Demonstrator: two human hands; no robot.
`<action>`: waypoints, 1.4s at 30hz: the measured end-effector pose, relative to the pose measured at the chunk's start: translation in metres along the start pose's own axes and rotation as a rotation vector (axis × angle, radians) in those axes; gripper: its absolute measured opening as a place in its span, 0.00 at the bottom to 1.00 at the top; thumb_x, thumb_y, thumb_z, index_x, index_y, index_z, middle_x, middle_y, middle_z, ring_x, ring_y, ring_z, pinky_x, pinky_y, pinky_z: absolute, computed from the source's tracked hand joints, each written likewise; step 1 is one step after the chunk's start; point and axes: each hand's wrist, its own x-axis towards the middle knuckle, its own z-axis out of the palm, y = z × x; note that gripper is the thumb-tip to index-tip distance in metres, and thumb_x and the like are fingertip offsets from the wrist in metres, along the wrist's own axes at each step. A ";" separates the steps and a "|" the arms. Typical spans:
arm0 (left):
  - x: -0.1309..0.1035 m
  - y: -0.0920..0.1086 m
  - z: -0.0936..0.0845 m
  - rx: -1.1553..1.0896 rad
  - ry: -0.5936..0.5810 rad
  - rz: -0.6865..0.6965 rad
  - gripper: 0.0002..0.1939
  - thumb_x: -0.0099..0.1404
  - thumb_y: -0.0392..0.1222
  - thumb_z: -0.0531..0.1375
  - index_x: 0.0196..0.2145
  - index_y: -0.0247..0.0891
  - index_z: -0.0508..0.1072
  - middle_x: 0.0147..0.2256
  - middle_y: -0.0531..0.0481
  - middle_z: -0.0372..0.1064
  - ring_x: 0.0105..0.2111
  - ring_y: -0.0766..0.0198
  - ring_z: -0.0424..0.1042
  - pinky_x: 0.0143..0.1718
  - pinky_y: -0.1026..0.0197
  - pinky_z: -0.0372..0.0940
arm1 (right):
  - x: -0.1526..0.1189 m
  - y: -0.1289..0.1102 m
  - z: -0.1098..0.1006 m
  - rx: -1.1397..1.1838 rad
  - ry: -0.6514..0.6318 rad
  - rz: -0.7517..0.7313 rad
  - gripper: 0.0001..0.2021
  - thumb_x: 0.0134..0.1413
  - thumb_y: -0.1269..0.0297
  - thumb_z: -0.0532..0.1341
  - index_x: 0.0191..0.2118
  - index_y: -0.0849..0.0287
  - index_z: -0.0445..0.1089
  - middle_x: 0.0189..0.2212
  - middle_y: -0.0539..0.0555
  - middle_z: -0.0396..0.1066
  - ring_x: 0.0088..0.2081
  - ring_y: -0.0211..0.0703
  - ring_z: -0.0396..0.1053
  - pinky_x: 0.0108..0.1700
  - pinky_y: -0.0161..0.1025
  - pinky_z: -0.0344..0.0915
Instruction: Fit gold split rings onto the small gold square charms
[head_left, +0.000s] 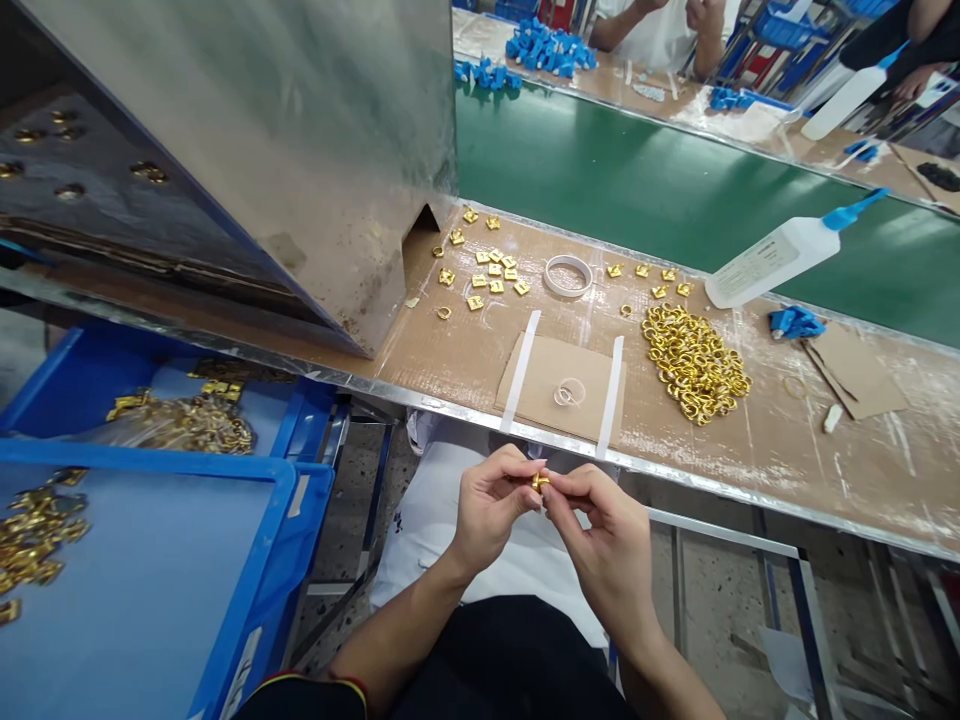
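Over my lap, just off the bench's front edge, my left hand [495, 505] and my right hand [600, 520] meet fingertip to fingertip. Between them they pinch a small gold metal piece [539, 482]; the fingers cover most of it, so its full shape does not show. Beyond the hands a cardboard pad [564, 385] is held down by two white tape strips, with a small clear ring-shaped item [568, 392] on it. To its right lies a heap of gold rings [694, 362]. Loose square gold pieces [495, 270] are scattered to the left of a white tape roll [568, 277].
A metal housing [315, 150] stands at left, with blue bins [285, 480] of gold parts below. A green conveyor belt [637, 180] runs behind the bench. A white bottle [776, 262] with a blue nozzle leans at right. Another person's arms [619, 25] show across the belt.
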 end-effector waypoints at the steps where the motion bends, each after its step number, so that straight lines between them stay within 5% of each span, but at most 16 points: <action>1: 0.000 -0.001 -0.001 -0.007 0.011 -0.001 0.11 0.55 0.48 0.74 0.36 0.43 0.84 0.29 0.51 0.68 0.27 0.69 0.71 0.25 0.68 0.69 | 0.000 0.000 0.001 0.013 0.000 0.006 0.03 0.62 0.71 0.64 0.36 0.58 0.74 0.27 0.50 0.71 0.28 0.35 0.71 0.30 0.31 0.73; 16: 0.003 -0.006 0.005 -0.285 -0.057 -0.161 0.10 0.56 0.52 0.72 0.32 0.46 0.82 0.26 0.56 0.60 0.20 0.76 0.63 0.19 0.73 0.59 | 0.002 -0.001 0.006 0.207 0.031 0.090 0.03 0.61 0.70 0.64 0.35 0.57 0.75 0.31 0.52 0.69 0.30 0.38 0.72 0.29 0.33 0.74; 23: 0.013 -0.002 0.000 -0.257 -0.160 -0.368 0.27 0.46 0.58 0.76 0.26 0.36 0.68 0.27 0.57 0.60 0.20 0.74 0.60 0.20 0.69 0.57 | 0.008 0.006 0.002 0.264 -0.019 0.148 0.04 0.58 0.66 0.66 0.32 0.58 0.75 0.31 0.52 0.65 0.29 0.38 0.67 0.28 0.35 0.70; 35: 0.008 0.006 0.007 -0.139 -0.166 -0.366 0.31 0.53 0.68 0.68 0.27 0.35 0.67 0.29 0.52 0.60 0.27 0.68 0.60 0.30 0.62 0.56 | 0.002 0.003 0.009 0.101 0.124 -0.063 0.04 0.61 0.69 0.65 0.36 0.55 0.78 0.28 0.50 0.63 0.29 0.37 0.64 0.30 0.33 0.66; 42: 0.001 0.012 0.011 -0.239 -0.111 -0.416 0.30 0.52 0.66 0.70 0.26 0.35 0.67 0.28 0.53 0.57 0.27 0.69 0.56 0.30 0.64 0.55 | -0.005 0.004 0.009 0.147 0.090 -0.109 0.09 0.66 0.69 0.59 0.45 0.55 0.77 0.33 0.52 0.71 0.33 0.39 0.70 0.33 0.34 0.70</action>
